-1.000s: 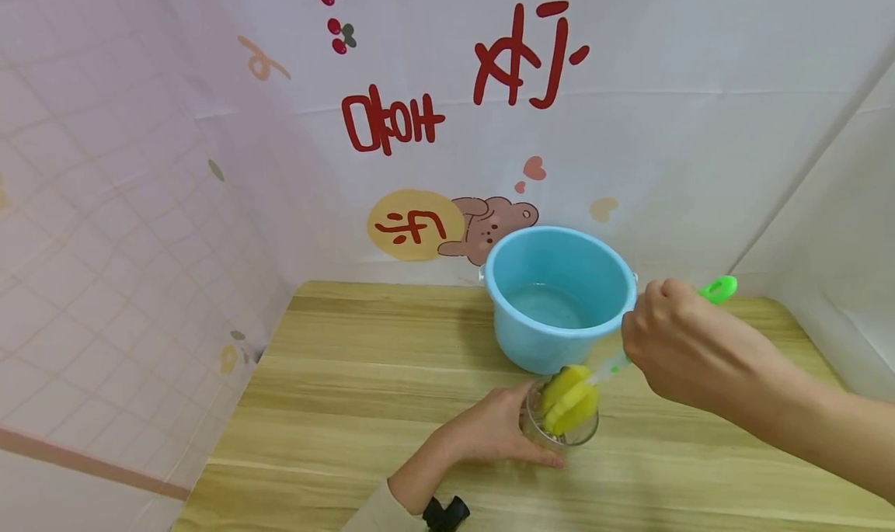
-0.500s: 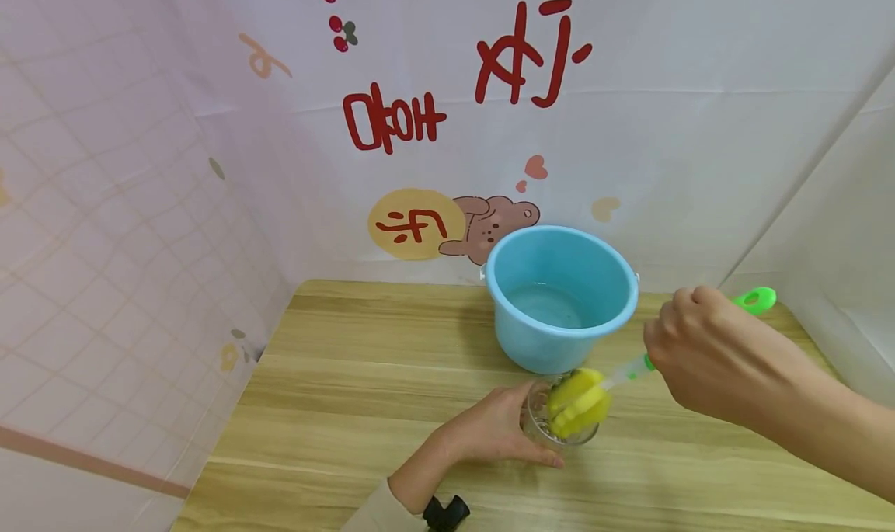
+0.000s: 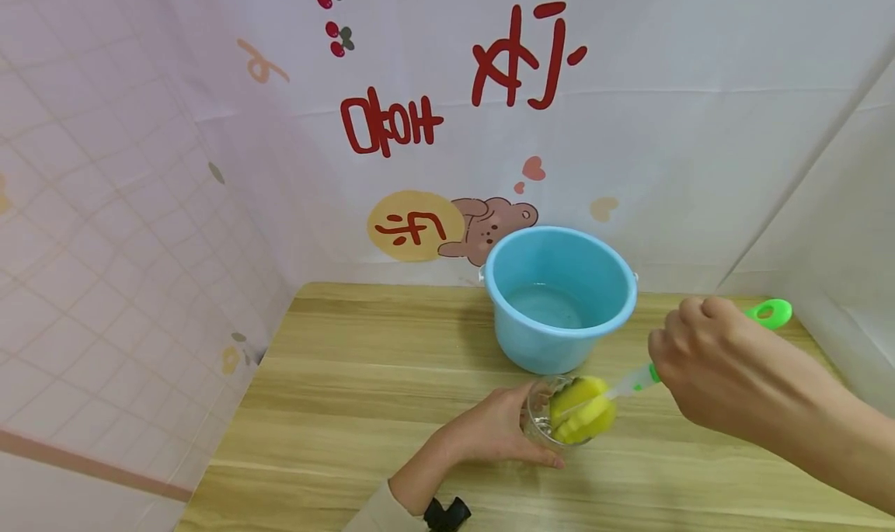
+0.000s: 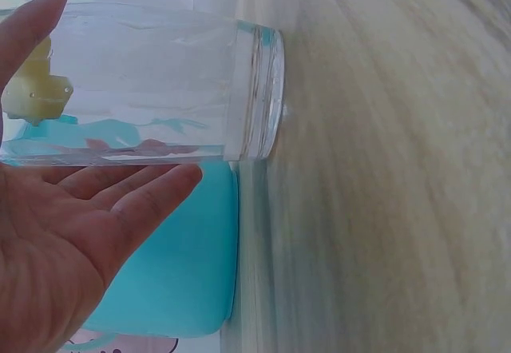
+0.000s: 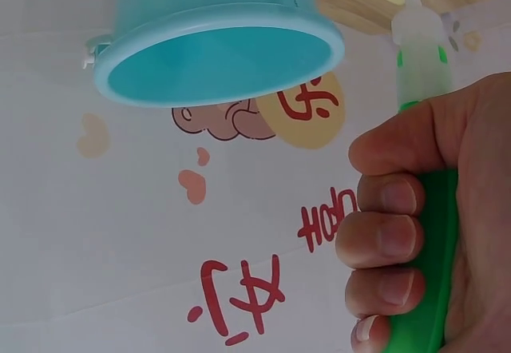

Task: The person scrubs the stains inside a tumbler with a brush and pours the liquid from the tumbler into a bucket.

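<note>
In the head view, my left hand (image 3: 492,429) holds a clear drinking glass (image 4: 160,73) on the wooden table, thumb on one side and fingers on the other. My right hand (image 3: 720,357) grips the green handle (image 5: 435,233) of a sponge cup brush, fist closed round it. The brush's yellow sponge head (image 3: 586,409) sits in the mouth of the glass, partly above the rim. Through the glass wall, the left wrist view shows the sponge near the mouth end, well away from the base. The brush slants up to the right.
A light blue bucket (image 3: 545,349) with a little water in its bottom stands just behind the glass. The wooden table (image 3: 349,377) reaches a white printed cloth (image 3: 419,50) at the back. A black strap (image 3: 446,513) shows at my left wrist.
My right hand has moved right and slightly down with the brush, and the sponge head has shifted right in the glass mouth. My left hand and the glass have stayed in place.
</note>
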The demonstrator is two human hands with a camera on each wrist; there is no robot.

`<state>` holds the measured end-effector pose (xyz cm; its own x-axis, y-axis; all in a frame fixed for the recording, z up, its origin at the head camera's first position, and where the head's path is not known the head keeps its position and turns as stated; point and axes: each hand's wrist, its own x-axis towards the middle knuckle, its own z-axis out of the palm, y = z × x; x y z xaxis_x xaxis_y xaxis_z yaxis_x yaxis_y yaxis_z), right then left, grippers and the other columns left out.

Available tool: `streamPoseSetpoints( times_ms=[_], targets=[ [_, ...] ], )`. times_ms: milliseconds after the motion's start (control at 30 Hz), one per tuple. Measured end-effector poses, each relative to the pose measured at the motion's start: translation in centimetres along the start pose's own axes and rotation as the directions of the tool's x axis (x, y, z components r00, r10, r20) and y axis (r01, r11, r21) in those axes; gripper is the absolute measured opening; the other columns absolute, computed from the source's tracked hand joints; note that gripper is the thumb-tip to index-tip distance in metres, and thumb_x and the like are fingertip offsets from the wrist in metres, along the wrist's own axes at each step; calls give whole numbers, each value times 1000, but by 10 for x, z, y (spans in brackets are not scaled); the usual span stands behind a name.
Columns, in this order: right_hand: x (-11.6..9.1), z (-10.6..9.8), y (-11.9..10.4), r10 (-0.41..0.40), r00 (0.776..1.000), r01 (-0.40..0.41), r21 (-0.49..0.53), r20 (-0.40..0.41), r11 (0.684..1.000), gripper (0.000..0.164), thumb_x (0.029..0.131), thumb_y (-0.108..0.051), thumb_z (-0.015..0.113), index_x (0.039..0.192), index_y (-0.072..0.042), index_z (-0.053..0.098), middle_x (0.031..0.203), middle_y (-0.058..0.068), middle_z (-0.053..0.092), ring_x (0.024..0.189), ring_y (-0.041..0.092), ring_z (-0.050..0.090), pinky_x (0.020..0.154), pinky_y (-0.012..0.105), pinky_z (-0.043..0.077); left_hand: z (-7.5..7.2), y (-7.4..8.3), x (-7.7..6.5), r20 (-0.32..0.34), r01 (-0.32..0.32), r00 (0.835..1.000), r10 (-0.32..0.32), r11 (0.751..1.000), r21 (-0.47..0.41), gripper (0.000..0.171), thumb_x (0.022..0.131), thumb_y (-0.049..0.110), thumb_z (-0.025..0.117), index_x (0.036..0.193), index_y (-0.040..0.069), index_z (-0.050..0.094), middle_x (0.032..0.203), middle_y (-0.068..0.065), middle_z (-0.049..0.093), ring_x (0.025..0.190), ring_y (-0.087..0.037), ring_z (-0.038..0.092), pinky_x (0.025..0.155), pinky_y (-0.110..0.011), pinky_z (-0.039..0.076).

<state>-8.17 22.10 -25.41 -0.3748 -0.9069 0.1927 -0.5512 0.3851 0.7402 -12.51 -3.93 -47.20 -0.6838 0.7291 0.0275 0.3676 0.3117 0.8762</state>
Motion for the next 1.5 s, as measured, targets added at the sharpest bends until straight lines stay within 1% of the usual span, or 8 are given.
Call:
streamPoseSetpoints(
  times_ms=[200, 367, 567, 733, 800, 967, 1200, 1500],
  targets=[
    [5, -9, -1, -45, 998, 47, -64, 38, 997, 18, 82, 13, 23, 65, 5, 24, 56, 15, 19, 52, 25, 20, 56, 27, 17, -1, -1, 0, 6, -6, 1000, 6, 1000, -16, 88, 78, 43, 94, 151, 31, 46, 135, 17, 60, 123, 2, 55, 104, -24, 46],
    [12, -11, -2, -54, 997, 58, -91, 49, 994, 15, 79, 13, 25, 65, 7, 26, 55, 19, 22, 51, 28, 23, 56, 27, 17, -1, 0, -2, 5, 3, 1000, -3, 1000, -16, 89, 78, 43, 94, 151, 30, 46, 135, 19, 58, 123, 2, 54, 105, -24, 46],
    [19, -8, -2, -53, 998, 55, -100, 25, 994, 14, 77, 12, 26, 64, 7, 25, 54, 19, 22, 49, 31, 26, 55, 27, 18, 0, 0, -3, 5, -1, 1000, 1, 999, -35, 91, 78, 42, 94, 153, 30, 44, 134, 19, 58, 124, 2, 54, 108, -25, 44],
    [21, -3, 2, -63, 998, 65, -97, 27, 993, 17, 78, 13, 22, 64, 4, 23, 55, 16, 21, 49, 26, 23, 54, 27, 19, 1, -1, -4, 9, -1, 1000, 1, 998, -56, 90, 78, 40, 95, 152, 29, 44, 132, 20, 59, 123, 3, 54, 109, -25, 43],
    [21, 0, 4, -48, 999, 49, -70, 17, 996, 19, 78, 13, 21, 63, 0, 21, 55, 11, 18, 50, 21, 20, 54, 26, 18, 1, 0, -4, 8, -4, 1000, 5, 999, -53, 90, 78, 40, 95, 152, 29, 44, 133, 20, 59, 124, 2, 54, 109, -25, 43],
    [17, 7, 8, 6, 999, -6, 6, -33, 1000, 23, 77, 10, 20, 63, -8, 17, 55, 4, 14, 49, 17, 17, 52, 26, 16, 1, 0, -4, 13, -25, 1000, 26, 998, -49, 91, 79, 39, 94, 153, 33, 42, 137, 20, 58, 128, 2, 53, 109, -25, 44],
    [2, 18, 11, 51, 997, -46, 83, -65, 995, 24, 81, 7, 18, 64, -10, 18, 59, -1, 13, 52, 13, 15, 52, 26, 15, 1, 1, -4, 11, -13, 1000, 14, 999, -34, 89, 78, 41, 95, 151, 33, 44, 136, 20, 58, 126, 1, 53, 108, -26, 44],
    [-17, 25, 11, 123, 987, -107, 149, -104, 983, 26, 84, 3, 18, 64, -13, 19, 59, -2, 13, 52, 13, 13, 51, 26, 13, -1, 1, -3, 22, 7, 1000, -6, 999, -44, 89, 79, 41, 94, 152, 31, 45, 140, 16, 57, 128, 0, 52, 107, -25, 45]
  ],
)
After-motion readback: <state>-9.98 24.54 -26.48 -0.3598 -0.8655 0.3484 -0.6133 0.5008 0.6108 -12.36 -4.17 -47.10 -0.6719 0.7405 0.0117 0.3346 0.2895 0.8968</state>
